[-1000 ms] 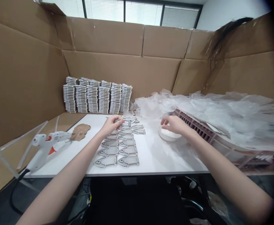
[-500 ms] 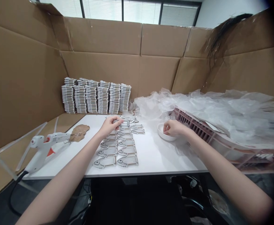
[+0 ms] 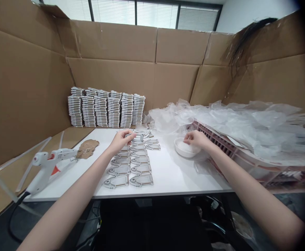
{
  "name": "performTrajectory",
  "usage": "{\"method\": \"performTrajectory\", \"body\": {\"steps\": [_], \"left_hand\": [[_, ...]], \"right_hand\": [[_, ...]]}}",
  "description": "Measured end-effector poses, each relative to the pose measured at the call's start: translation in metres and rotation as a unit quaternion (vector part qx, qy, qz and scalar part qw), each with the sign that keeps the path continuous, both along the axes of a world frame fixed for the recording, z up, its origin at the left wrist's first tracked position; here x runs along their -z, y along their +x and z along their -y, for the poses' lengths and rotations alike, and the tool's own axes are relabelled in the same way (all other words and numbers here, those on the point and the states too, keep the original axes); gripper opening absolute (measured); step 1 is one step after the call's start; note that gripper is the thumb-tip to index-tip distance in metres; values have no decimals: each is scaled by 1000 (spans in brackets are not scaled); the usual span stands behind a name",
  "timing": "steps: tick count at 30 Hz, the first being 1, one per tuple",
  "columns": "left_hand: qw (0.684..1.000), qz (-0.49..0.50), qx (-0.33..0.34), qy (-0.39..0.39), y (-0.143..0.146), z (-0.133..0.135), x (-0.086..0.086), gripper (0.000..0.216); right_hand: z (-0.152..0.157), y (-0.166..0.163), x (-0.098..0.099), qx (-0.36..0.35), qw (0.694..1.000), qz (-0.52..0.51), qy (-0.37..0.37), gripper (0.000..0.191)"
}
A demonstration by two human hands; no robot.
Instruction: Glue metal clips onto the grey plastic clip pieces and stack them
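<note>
My left hand (image 3: 122, 140) is over the far end of the laid-out pieces, thumb and fingers pinched on a small grey-and-white rocket-shaped frame (image 3: 140, 136). Below and in front of it, flat rocket-shaped frames (image 3: 142, 179) lie in columns on the white table (image 3: 173, 177). My right hand (image 3: 198, 139) is at the far right rim of a shallow white bowl (image 3: 185, 153), fingertips pinched together over its inside. Whatever is between those fingertips is too small to make out.
A white glue gun (image 3: 44, 170) with an orange trigger stands at left, its nozzle by a brown glue-stained scrap (image 3: 88, 149). Tall stacks of frames (image 3: 101, 111) line the cardboard wall (image 3: 110, 76). Plastic bags (image 3: 233, 122) heap over a pinkish crate (image 3: 236, 158) at right.
My right hand has risen slightly from inside the bowl towards its far right rim, its fingertips still together. My left hand stays almost where it was, with the frame in it.
</note>
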State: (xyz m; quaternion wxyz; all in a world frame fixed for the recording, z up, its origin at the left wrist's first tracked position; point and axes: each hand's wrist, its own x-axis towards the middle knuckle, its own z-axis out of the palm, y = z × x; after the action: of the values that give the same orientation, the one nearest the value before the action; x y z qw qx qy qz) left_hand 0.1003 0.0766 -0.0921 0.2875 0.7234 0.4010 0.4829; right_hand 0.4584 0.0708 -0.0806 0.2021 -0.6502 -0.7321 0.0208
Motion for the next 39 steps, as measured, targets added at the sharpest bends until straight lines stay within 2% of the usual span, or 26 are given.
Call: {"method": "performTrajectory", "body": {"steps": [6,8,11,14,17,22,26,31,39], "left_hand": [[1000,9,3,-4,0,0,0,33],[1000,17,8,-14,0,0,0,33],[999,23,20,-30,1,1,1,32],[998,31,33,-42,3,3,0,32],[996,40,47,-67,5,7,-3,34],[994,40,65,-80,6,10,-5,33],[993,56,64,-79,7,9,-3,33],[990,87,62,-91,7,8,-2,33],[983,115,81,-119,9,8,0,30]], "right_hand": [[2,-3,-2,1,998,-30,47,14],[2,-6,-2,4,995,-75,66,13],[4,-16,-2,-38,977,-191,86,12],[9,-39,-4,-116,947,-284,100,15],[16,-70,-9,-192,921,-326,94,19],[26,-122,-13,-240,906,-324,130,14],[26,-149,-8,-270,870,-395,118,15],[26,-166,3,-266,844,-456,99,26],[16,-175,17,-209,837,-491,123,23]]}}
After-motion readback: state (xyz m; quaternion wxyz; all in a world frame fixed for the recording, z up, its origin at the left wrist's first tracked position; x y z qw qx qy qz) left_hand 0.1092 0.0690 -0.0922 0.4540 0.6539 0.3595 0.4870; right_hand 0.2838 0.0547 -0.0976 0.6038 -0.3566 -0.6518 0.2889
